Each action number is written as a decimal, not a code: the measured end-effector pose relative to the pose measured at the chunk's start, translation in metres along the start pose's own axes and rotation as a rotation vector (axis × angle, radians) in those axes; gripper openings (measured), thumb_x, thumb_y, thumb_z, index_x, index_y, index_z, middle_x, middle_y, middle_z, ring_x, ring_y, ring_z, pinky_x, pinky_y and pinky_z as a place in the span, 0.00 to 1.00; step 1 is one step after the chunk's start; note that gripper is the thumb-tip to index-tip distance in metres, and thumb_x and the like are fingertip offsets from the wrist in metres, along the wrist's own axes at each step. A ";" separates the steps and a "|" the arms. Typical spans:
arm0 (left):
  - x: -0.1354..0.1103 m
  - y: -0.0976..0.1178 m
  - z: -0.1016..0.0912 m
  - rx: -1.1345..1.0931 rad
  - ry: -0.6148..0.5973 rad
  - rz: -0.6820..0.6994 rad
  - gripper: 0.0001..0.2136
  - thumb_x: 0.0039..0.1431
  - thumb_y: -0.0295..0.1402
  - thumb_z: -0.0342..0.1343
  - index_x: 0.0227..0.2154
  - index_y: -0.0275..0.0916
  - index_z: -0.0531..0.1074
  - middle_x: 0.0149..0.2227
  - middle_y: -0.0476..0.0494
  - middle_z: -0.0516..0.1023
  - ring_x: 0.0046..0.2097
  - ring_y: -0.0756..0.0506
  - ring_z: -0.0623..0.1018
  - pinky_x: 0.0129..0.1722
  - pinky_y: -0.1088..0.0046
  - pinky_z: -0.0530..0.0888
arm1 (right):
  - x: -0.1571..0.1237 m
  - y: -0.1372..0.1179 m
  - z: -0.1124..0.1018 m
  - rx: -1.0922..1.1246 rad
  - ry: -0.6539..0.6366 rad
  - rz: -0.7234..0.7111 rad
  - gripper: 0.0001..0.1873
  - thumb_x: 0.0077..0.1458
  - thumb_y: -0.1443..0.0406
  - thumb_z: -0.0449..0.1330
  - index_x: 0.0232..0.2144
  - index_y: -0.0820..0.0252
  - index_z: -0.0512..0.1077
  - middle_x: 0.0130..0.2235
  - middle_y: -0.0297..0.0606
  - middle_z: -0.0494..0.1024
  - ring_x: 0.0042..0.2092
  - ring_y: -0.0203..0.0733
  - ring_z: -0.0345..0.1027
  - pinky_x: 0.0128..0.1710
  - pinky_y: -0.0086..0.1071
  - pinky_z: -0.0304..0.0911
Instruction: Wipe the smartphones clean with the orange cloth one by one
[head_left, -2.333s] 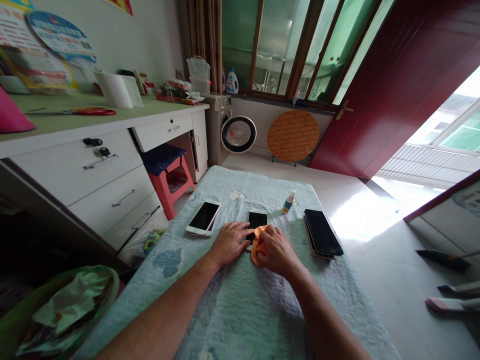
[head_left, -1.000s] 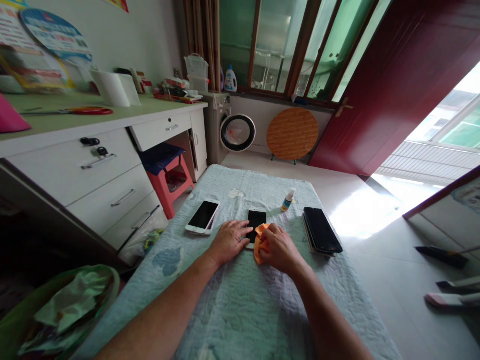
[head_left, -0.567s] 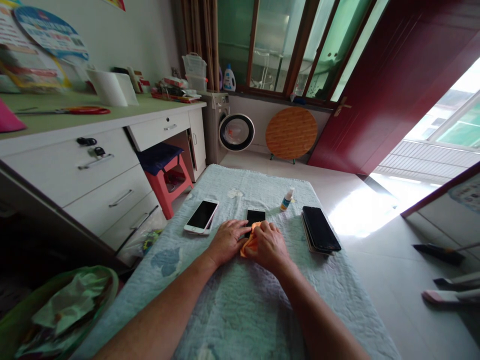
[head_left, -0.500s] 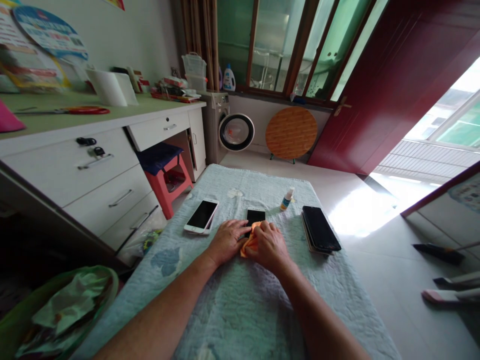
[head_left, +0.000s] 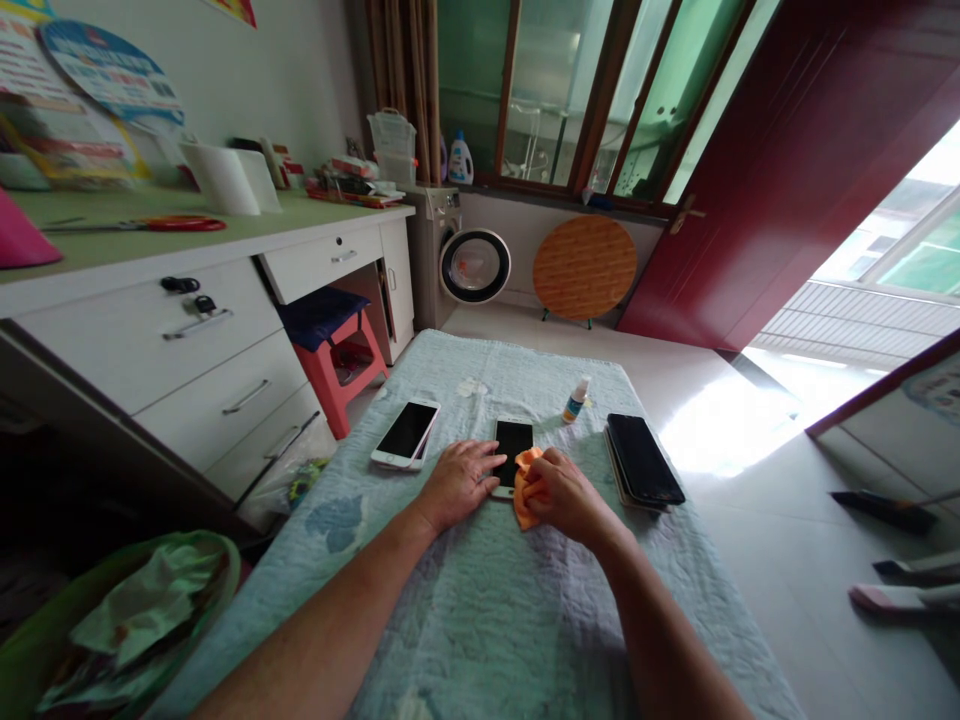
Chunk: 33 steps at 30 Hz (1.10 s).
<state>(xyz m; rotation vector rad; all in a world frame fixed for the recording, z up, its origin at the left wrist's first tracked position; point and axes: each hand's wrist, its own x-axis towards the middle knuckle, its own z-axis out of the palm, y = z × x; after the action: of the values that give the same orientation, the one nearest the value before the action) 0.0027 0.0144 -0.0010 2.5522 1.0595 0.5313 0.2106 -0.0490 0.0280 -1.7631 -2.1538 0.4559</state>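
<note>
A white-framed phone (head_left: 513,440) lies screen up in the middle of the table, on a pale green cloth (head_left: 480,600). My left hand (head_left: 458,480) rests flat on the phone's left edge, fingers stretched out, pinning it down. My right hand (head_left: 568,496) is closed round a bunched orange wiping cloth (head_left: 523,482), which presses on the phone's lower right part. A second white phone (head_left: 406,433) lies to the left. To the right, a stack of dark phones (head_left: 643,462) sits near the table edge. A small spray bottle (head_left: 577,400) stands behind the middle phone.
White drawers and a desk (head_left: 187,330) run along the left, with a red stool (head_left: 334,355) under it. A green bin with a bag (head_left: 120,620) is at lower left. A washing machine (head_left: 472,262), a round wooden board (head_left: 584,268) and a red door (head_left: 787,170) stand beyond.
My right hand slid the orange cloth left over the phone's lower part, then back to the right side. My left hand stayed on the phone's left edge.
</note>
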 end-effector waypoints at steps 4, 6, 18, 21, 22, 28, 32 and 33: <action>-0.001 0.001 0.000 0.005 -0.005 -0.005 0.17 0.62 0.36 0.55 0.54 0.46 0.71 0.60 0.44 0.68 0.59 0.40 0.67 0.60 0.56 0.60 | 0.001 0.008 -0.004 0.168 0.075 0.030 0.14 0.44 0.74 0.53 0.36 0.58 0.65 0.33 0.33 0.69 0.34 0.36 0.64 0.36 0.28 0.58; -0.001 0.001 0.000 0.006 -0.006 -0.005 0.18 0.62 0.37 0.54 0.55 0.45 0.69 0.60 0.43 0.68 0.60 0.39 0.67 0.61 0.55 0.60 | 0.003 0.009 -0.004 0.195 0.212 0.068 0.19 0.45 0.75 0.51 0.42 0.57 0.63 0.32 0.32 0.70 0.33 0.37 0.65 0.36 0.29 0.59; -0.003 0.005 -0.005 -0.022 0.008 -0.018 0.21 0.61 0.40 0.54 0.56 0.40 0.67 0.60 0.39 0.68 0.60 0.38 0.66 0.62 0.55 0.59 | 0.013 -0.008 0.009 -0.042 0.198 -0.008 0.15 0.51 0.74 0.54 0.39 0.58 0.75 0.40 0.39 0.71 0.42 0.41 0.61 0.47 0.33 0.58; -0.003 0.004 -0.005 -0.037 0.005 -0.003 0.26 0.58 0.47 0.56 0.57 0.40 0.67 0.60 0.38 0.68 0.60 0.37 0.66 0.61 0.54 0.59 | 0.009 -0.015 0.005 -0.049 0.162 -0.083 0.12 0.56 0.71 0.54 0.37 0.57 0.76 0.39 0.38 0.72 0.41 0.41 0.61 0.47 0.34 0.57; -0.003 0.004 -0.005 -0.043 0.003 0.003 0.28 0.57 0.50 0.57 0.57 0.40 0.67 0.60 0.37 0.68 0.60 0.36 0.66 0.61 0.54 0.59 | 0.008 -0.018 0.005 -0.047 0.145 -0.115 0.12 0.58 0.70 0.54 0.37 0.56 0.77 0.38 0.38 0.72 0.41 0.40 0.61 0.47 0.34 0.57; -0.003 0.004 -0.006 -0.055 0.016 0.034 0.28 0.54 0.46 0.60 0.56 0.40 0.67 0.58 0.38 0.70 0.58 0.37 0.68 0.60 0.58 0.61 | 0.004 -0.037 0.015 -0.025 0.061 -0.248 0.12 0.63 0.63 0.54 0.43 0.46 0.77 0.43 0.37 0.72 0.44 0.41 0.60 0.46 0.32 0.58; -0.003 0.004 -0.005 -0.064 0.018 0.025 0.29 0.54 0.49 0.59 0.56 0.41 0.68 0.58 0.38 0.70 0.58 0.37 0.68 0.60 0.57 0.61 | 0.007 -0.033 0.017 -0.023 0.064 -0.231 0.13 0.63 0.63 0.54 0.42 0.47 0.78 0.42 0.37 0.73 0.43 0.40 0.61 0.45 0.32 0.58; -0.002 0.003 -0.005 -0.067 0.019 0.023 0.29 0.54 0.51 0.59 0.56 0.41 0.67 0.58 0.38 0.70 0.58 0.37 0.68 0.60 0.56 0.61 | 0.008 -0.029 0.017 -0.021 0.081 -0.218 0.13 0.63 0.63 0.54 0.42 0.48 0.78 0.41 0.37 0.73 0.43 0.40 0.61 0.45 0.32 0.58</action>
<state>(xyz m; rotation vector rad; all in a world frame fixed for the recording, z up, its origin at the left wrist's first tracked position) 0.0010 0.0110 0.0040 2.5086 1.0025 0.5889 0.1762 -0.0473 0.0259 -1.5062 -2.2672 0.3031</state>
